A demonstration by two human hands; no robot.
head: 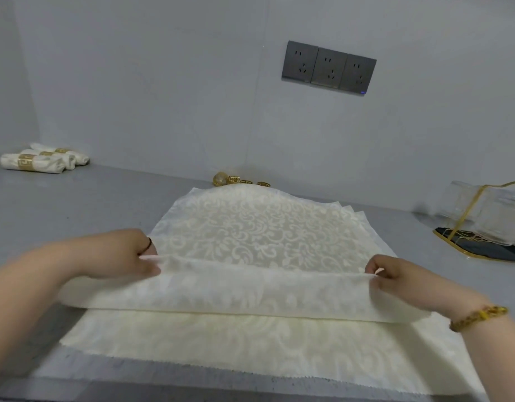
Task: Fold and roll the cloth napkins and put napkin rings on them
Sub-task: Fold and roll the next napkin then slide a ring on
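The top cream damask napkin (250, 236) lies on a stack of like napkins (221, 340) in the middle of the grey tabletop (91, 204), its near edge lifted and turned back toward the far side. The left hand (125, 255) and the right hand (401, 278) each pinch one corner of that raised edge, fingers curled tight on the cloth; a gold bracelet (479, 316) sits on the right wrist. Just behind the stack lie several gold napkin rings (241, 180). Far left, against the wall, rest three rolled napkins (38, 161) already ringed. At the right stands a clear packet (488, 210) on a black gold-rimmed tray (482, 250). Three grey sockets (329, 68) sit on the wall.
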